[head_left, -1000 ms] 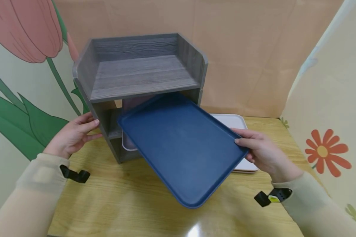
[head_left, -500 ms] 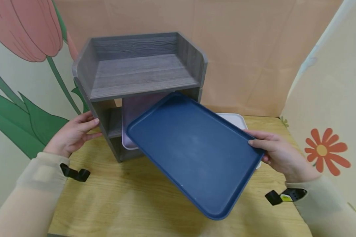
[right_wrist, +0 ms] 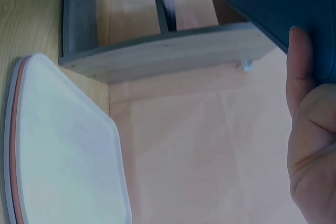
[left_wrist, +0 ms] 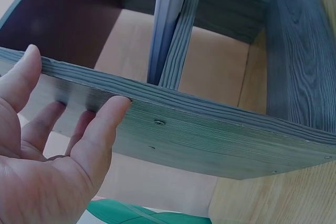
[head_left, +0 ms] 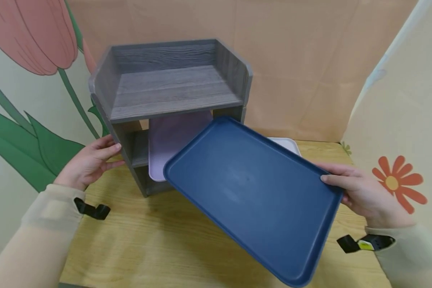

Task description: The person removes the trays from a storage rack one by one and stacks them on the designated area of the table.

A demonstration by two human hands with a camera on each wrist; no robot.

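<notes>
My right hand pinches the right edge of a dark blue tray, thumb on top and fingers beneath. The tray tilts in front of a grey wooden shelf unit, its far left corner overlapping the opening in the head view. My left hand touches the unit's left side panel with fairly straight fingers, the thumb near the panel's front edge. On the middle board lies a lilac tray, sticking out at the front and partly hidden by the blue one.
Right of the unit, a white tray lies on top of a small stack, with reddish and grey edges below it. The light wooden table carries everything. Behind rises a peach-coloured backdrop, with flower-printed walls at both sides.
My right hand has moved right and toward me, drawing the blue tray out of the shelf opening and uncovering more of the lilac tray. The left hand has stayed on the panel.
</notes>
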